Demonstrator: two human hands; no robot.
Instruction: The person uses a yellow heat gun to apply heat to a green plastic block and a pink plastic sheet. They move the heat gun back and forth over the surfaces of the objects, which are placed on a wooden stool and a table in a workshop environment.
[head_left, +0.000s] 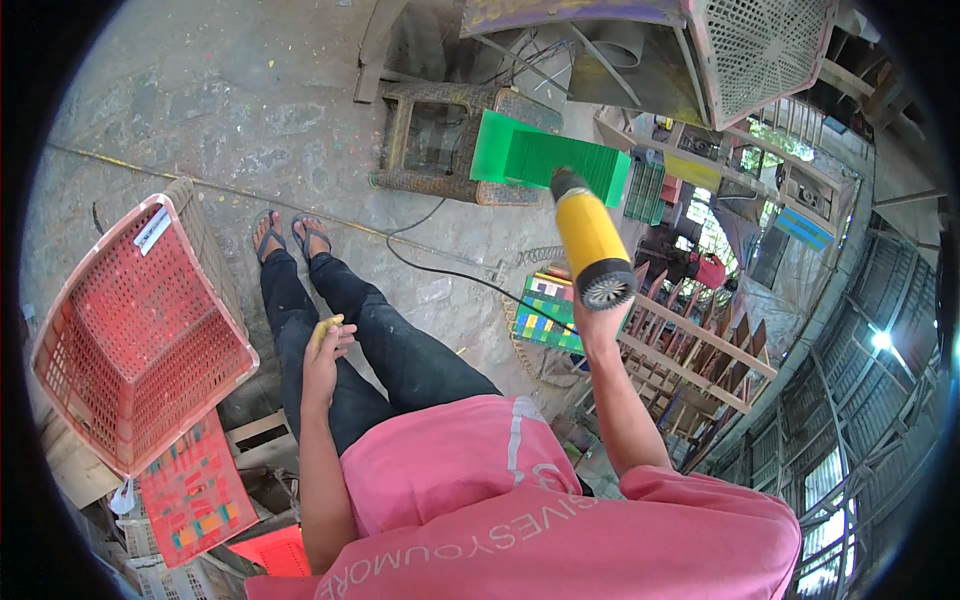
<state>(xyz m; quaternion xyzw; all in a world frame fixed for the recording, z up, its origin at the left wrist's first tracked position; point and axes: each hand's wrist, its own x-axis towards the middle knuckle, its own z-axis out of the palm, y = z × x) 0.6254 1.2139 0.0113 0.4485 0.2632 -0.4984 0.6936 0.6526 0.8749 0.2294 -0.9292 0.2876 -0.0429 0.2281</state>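
Note:
My right hand (600, 322) is wrapped round a yellow and black heat gun (592, 235), its handle mostly hidden behind the body. The gun's dark nozzle is over a bright green panel (493, 145) with a stack of narrow ridged green strips (575, 160). Panel and strips rest on a worn brown stool (425, 185). Away to the left, in front of my legs, my left hand (325, 350) has its fingers curled, with a small yellow piece (324, 328) at the fingertips; its kind is too small to tell.
A large red plastic crate (150, 300) stands at left, above a red painted board (198, 490). A black cable (440, 262) runs from the gun's side across the floor. A multicoloured panel (548, 315) and a wooden rack (690, 350) are at right. A pale basket (765, 55) stands far right.

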